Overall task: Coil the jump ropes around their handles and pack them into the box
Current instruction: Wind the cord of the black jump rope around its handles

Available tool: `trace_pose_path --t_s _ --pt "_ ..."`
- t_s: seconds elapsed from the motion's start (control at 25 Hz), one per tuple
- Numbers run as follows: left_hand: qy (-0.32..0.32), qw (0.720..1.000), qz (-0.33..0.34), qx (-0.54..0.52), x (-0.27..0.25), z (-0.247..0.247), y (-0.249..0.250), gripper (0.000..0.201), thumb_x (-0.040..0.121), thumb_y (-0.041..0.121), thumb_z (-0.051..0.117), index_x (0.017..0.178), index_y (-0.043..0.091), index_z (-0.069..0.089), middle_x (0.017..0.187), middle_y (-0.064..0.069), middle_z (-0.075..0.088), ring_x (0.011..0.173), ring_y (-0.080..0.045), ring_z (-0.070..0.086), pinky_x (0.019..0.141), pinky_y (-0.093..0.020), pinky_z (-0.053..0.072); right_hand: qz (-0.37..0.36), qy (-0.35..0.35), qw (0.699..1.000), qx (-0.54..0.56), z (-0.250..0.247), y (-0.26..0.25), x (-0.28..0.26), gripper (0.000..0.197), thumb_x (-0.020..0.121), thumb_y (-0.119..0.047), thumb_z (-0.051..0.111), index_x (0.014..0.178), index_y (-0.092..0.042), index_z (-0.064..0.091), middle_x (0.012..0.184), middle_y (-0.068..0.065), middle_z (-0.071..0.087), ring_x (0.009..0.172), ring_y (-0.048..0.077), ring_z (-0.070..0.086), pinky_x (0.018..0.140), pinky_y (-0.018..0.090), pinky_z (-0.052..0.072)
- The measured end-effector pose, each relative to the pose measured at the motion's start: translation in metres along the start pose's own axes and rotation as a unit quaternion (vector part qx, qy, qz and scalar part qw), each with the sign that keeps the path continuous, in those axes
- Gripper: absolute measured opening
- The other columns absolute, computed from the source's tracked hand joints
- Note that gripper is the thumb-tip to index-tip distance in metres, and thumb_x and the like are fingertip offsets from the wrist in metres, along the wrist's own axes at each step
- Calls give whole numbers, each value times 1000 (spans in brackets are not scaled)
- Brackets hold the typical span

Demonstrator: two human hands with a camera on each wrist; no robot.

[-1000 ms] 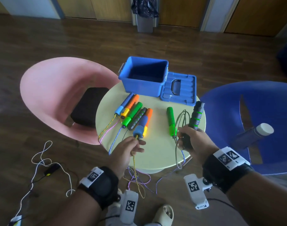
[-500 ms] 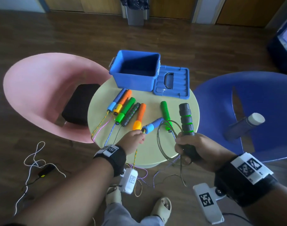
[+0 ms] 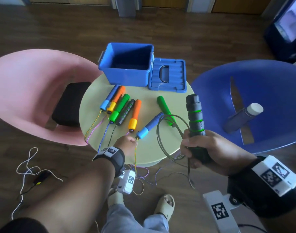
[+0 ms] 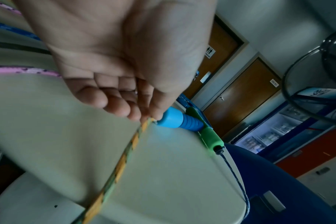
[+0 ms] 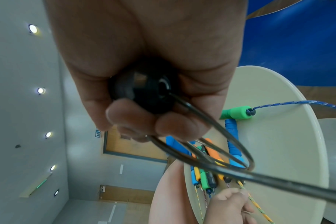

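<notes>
My right hand (image 3: 197, 148) grips a black handle with green rings (image 3: 194, 113) upright over the table's near right edge; its grey cable (image 3: 162, 143) loops beside it and hangs to the floor. In the right wrist view the handle's end (image 5: 144, 89) sits in my curled fingers (image 5: 130, 119). My left hand (image 3: 127, 143) pinches a yellow braided rope (image 4: 125, 160) right at the blue handle (image 3: 148, 126) (image 4: 180, 120). More handles (image 3: 120, 106) lie side by side on the round table (image 3: 93, 105). A green handle (image 3: 164, 106) lies apart. The open blue box (image 3: 127, 64) stands at the back.
The box's lid (image 3: 168, 74) lies flat to the right of the box. A pink chair (image 3: 34, 91) with a black cushion stands left, a blue chair (image 3: 261, 98) holding a bottle (image 3: 241, 118) stands right. Rope ends and a white cord (image 3: 27, 167) trail on the floor.
My left hand pulled the blue handle by its rope out of the row, toward the near right. My right hand lifted the black handle nearer to me, and the cable loop widened.
</notes>
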State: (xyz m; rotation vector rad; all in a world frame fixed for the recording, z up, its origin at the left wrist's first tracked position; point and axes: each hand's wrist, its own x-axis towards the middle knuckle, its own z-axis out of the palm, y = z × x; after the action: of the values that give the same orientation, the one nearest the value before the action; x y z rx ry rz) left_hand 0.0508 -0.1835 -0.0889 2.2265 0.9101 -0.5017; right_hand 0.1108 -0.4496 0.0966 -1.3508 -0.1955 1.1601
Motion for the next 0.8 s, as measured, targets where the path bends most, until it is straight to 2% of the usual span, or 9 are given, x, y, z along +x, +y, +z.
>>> trace_pose_path --t_s 0.12,0.24,0.32,0.36,0.44,0.52,0.64,0.72,0.8 --pt "29 996 -18 -86 -6 -5 -4 17 90 32 62 99 18 67 98 1 67 99 -23 63 80 -26 43 -13 14 1000 -6 3 0 3 34 65 -26 72 70 -9 43 68 14 49 46 23 40 50 31 32" --pt "82 988 1 -133 -27 -7 -2 5 89 28 64 86 25 64 90 5 67 94 -19 63 75 -25 41 -23 27 999 -19 6 -2 7 25 71 -18 68 66 -10 45 68 16 48 46 23 40 51 32 32" --pt "87 984 60 -146 -47 0 2 12 87 21 65 80 30 62 85 12 66 86 -17 63 72 -23 42 -29 22 999 -13 10 -4 11 22 74 -15 64 64 -11 45 67 16 48 47 24 39 50 31 33" --pt "55 980 115 -151 -59 4 7 19 84 16 65 85 34 62 89 16 65 86 -15 62 74 -22 43 -36 16 999 -6 13 -5 13 22 74 -14 64 64 -11 45 66 15 47 47 24 39 50 31 34" --pt "-82 961 232 -124 -82 9 20 39 81 11 67 109 37 59 104 24 56 95 -8 57 82 -13 40 -59 4 998 13 19 -10 18 21 72 -12 64 64 -10 46 65 15 47 46 24 39 49 29 37" --pt "-229 932 270 -72 -95 17 27 42 82 21 70 117 40 59 113 24 55 104 -1 52 89 -8 39 -98 -1 993 63 26 -15 24 18 72 -9 64 64 -11 48 66 14 47 45 23 41 49 27 39" --pt "-312 923 226 -9 -92 37 14 20 78 47 67 97 41 68 105 12 68 98 -7 62 97 -28 46 -182 5 967 178 33 -31 29 17 71 -8 68 65 -17 55 69 9 55 50 22 47 53 26 43" --pt "-292 944 153 32 -82 49 -19 21 81 47 63 88 28 68 87 10 66 90 -15 63 86 -29 47 -239 40 948 206 27 -46 29 18 81 -11 55 72 -23 63 71 3 58 55 17 51 59 26 44" --pt "-234 969 62 57 -75 53 -60 26 85 43 57 74 20 62 71 5 56 77 -18 56 68 -26 40 -272 76 942 179 14 -59 26 24 88 -12 47 90 -25 67 77 2 56 59 16 48 66 30 40"
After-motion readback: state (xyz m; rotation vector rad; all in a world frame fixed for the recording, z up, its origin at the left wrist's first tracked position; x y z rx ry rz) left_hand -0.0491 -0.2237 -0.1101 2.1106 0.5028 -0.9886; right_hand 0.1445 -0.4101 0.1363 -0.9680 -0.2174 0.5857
